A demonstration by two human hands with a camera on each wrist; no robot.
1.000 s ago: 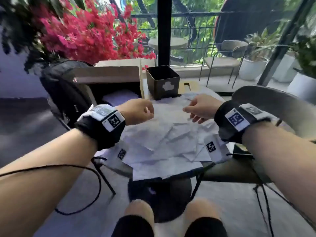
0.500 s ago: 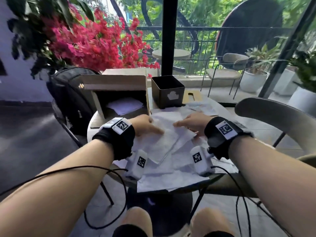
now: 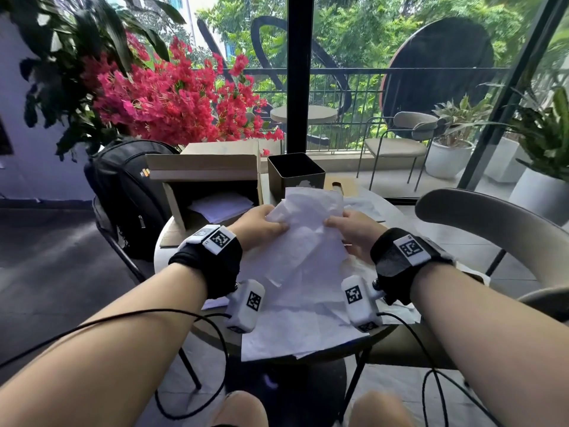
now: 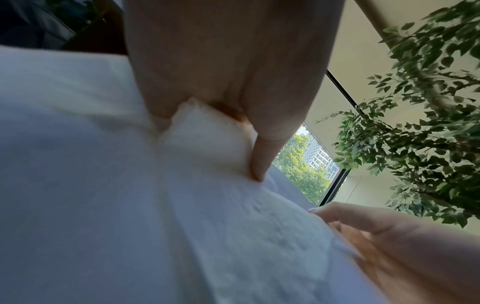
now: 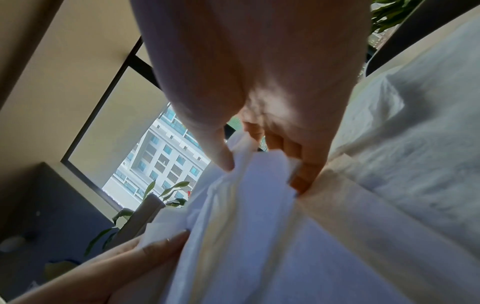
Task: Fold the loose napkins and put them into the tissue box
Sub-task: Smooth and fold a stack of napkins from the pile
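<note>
White napkin lifted between both hands

Round surface carries loose napkins; dark tissue box stands behind. Raised napkin is pinched at its edges by left hand and right hand

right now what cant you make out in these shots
- Inside of the dark tissue box, head view: too dark to tell if it holds napkins.
- Fold state of the lifted napkin: crumpled; blurred in both wrist views.
- Number of loose napkins: overlapping, partly hidden by the hands.
- Contents of the cardboard box: its flap covers most.
</note>
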